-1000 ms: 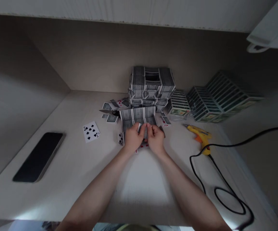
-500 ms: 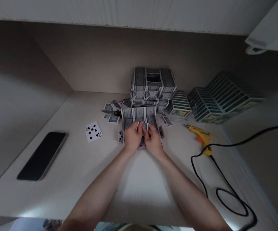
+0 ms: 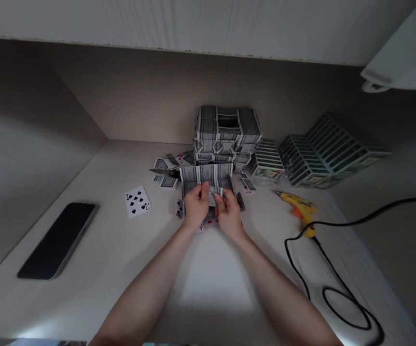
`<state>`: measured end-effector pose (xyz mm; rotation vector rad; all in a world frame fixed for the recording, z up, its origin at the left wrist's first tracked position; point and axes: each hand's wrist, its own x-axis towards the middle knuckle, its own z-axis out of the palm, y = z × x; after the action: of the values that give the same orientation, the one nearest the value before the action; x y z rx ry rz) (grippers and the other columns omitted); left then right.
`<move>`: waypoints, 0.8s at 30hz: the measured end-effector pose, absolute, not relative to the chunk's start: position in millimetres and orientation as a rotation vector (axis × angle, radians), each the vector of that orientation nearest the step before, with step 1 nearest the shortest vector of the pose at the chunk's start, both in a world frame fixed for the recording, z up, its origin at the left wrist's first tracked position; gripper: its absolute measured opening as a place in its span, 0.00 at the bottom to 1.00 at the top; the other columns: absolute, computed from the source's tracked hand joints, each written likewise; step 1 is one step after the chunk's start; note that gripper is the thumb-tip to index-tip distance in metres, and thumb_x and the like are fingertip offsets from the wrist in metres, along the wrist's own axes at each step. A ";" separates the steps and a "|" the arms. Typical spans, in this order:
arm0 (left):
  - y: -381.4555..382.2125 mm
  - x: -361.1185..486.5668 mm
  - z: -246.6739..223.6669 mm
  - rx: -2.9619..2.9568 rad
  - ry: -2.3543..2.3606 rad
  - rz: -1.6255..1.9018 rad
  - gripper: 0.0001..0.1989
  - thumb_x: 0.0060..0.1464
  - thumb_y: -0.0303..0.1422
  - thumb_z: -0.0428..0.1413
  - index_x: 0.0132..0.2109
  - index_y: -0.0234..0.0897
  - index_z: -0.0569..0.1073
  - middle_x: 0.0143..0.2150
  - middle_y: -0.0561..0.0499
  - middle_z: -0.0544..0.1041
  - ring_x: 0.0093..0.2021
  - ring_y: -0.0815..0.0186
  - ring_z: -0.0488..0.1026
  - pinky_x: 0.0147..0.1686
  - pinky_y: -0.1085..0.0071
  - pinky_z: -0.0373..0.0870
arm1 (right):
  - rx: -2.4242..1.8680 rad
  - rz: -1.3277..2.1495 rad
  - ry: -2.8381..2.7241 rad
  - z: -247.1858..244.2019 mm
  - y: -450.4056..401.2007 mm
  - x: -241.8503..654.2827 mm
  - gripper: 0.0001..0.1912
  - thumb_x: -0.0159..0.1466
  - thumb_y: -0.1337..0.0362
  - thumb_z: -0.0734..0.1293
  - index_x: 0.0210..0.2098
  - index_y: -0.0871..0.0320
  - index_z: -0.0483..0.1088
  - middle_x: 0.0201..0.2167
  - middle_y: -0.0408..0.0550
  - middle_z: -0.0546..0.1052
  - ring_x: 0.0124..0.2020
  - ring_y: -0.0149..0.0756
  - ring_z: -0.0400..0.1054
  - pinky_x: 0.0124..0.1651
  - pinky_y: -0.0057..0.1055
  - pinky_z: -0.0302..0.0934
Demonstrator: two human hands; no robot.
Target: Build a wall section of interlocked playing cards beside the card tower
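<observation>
My left hand (image 3: 196,206) and my right hand (image 3: 228,215) pinch a grey-backed playing card (image 3: 213,195) from either side. It sits against a low wall of upright, taped cards (image 3: 206,175). Directly behind stands a taller multi-level card tower (image 3: 227,129) with a dark square opening on top. Loose cards (image 3: 166,180) lie left of the wall, and red-faced cards (image 3: 206,223) peek out beneath my hands. Open scissors (image 3: 165,172) rest on the loose cards, near my left hand.
A seven of spades (image 3: 137,202) and a black smartphone (image 3: 57,240) lie on the pale desk (image 3: 85,288) at left. At right are ridged card structures (image 3: 301,161), a yellow hot glue gun (image 3: 299,209) and its looped black cable (image 3: 341,298).
My hands have drawn slightly apart, showing more of the card between them. The whole scene sits a little lower in view.
</observation>
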<state>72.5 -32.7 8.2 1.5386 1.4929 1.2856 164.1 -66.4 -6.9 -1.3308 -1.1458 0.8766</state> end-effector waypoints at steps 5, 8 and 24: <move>-33.2 73.1 9.0 1.505 1.456 1.288 0.21 0.55 0.43 0.46 0.20 0.36 0.59 0.17 0.58 0.56 0.20 0.73 0.54 0.21 0.75 0.50 | -1.306 0.963 -1.086 -2.4 -67.2 163.1 0.14 0.61 0.52 0.58 0.38 0.56 0.61 0.13 0.33 0.60 0.13 0.26 0.54 0.16 0.22 0.48; -35.8 74.8 10.2 1.587 1.507 1.258 0.20 0.55 0.42 0.46 0.20 0.35 0.60 0.17 0.57 0.59 0.20 0.73 0.55 0.21 0.75 0.49 | -1.345 0.920 -1.045 -1.6 -68.3 163.6 0.15 0.62 0.51 0.57 0.37 0.56 0.61 0.12 0.33 0.59 0.11 0.26 0.53 0.14 0.23 0.48; -33.4 72.1 5.1 1.432 1.337 1.192 0.23 0.54 0.49 0.45 0.21 0.35 0.63 0.17 0.56 0.62 0.19 0.73 0.58 0.20 0.75 0.53 | -1.282 0.963 -0.969 5.7 -69.1 164.1 0.17 0.61 0.50 0.58 0.39 0.56 0.64 0.15 0.36 0.63 0.11 0.27 0.55 0.13 0.24 0.50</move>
<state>72.1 -33.4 5.1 1.4317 1.3366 1.1924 164.1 -69.1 5.7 -1.2816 -0.9688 0.9627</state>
